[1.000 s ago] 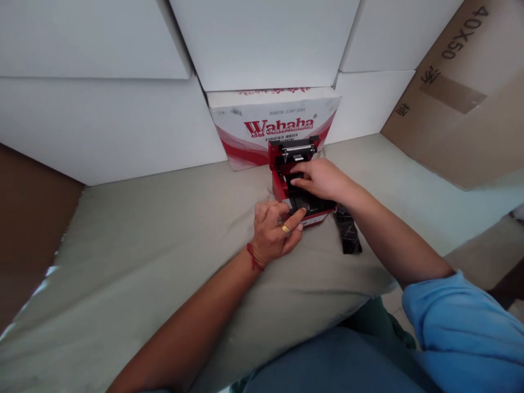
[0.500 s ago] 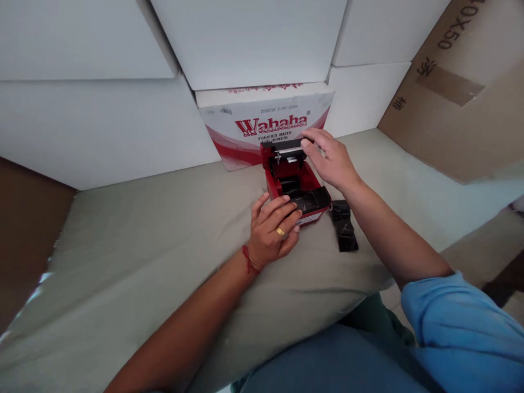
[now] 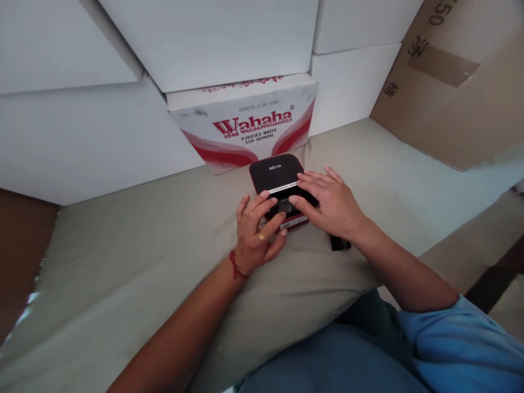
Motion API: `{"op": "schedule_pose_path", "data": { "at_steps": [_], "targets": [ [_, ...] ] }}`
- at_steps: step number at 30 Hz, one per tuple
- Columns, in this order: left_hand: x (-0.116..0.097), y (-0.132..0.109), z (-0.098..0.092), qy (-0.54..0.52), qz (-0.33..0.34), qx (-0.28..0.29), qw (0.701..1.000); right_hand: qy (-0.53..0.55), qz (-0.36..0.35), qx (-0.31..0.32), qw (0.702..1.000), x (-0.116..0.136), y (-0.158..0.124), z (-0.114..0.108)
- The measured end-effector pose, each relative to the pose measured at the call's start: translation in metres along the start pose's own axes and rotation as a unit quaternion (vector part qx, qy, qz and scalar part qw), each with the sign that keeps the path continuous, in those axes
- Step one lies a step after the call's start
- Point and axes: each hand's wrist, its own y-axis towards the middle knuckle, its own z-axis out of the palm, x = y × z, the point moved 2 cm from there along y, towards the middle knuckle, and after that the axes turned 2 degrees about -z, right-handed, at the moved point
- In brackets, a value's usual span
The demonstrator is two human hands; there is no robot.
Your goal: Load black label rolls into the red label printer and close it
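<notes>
A small red and black label printer (image 3: 276,172) sits on the cloth-covered surface, its black lid lowered. Shiny black material (image 3: 285,206) comes out at its front, below a white strip. My left hand (image 3: 257,232) rests at the printer's front left with fingers spread, the fingertips on or just over the front edge. On the other side my right hand (image 3: 329,202) lies across the lid's right front corner, fingers stretched out and thumb over the front. Beside the printer, a black glossy strip (image 3: 340,243) lies partly hidden under my right wrist.
Behind the printer stands a white and red Wahaha water carton (image 3: 245,128). White boxes (image 3: 233,38) are stacked beyond it. A large brown cardboard box (image 3: 462,103) stands at the right, and a brown panel (image 3: 24,256) at the left edge. Grey-green cloth (image 3: 155,245) covers the surface.
The printer's lid has swung down from open to lowered, with my right hand coming down and toward me on it. My left hand stays at the front. The view has shifted slightly.
</notes>
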Motion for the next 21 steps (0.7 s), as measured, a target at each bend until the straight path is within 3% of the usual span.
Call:
{"op": "schedule_pose_path", "data": {
  "at_steps": [8, 13, 21],
  "targets": [
    [0.014, 0.01, -0.01, -0.043, -0.155, 0.026, 0.987, -0.055, -0.031, -0.005, 0.998, 0.007, -0.006, 0.004],
    [0.015, 0.008, -0.006, -0.093, -0.132, -0.002, 0.987, -0.024, -0.021, -0.052, 0.998, 0.001, -0.012, 0.015],
    [0.016, 0.002, -0.01, 0.008, -0.107, -0.069, 0.992, 0.025, -0.046, -0.143, 0.988, -0.007, -0.025, 0.033]
  ]
}}
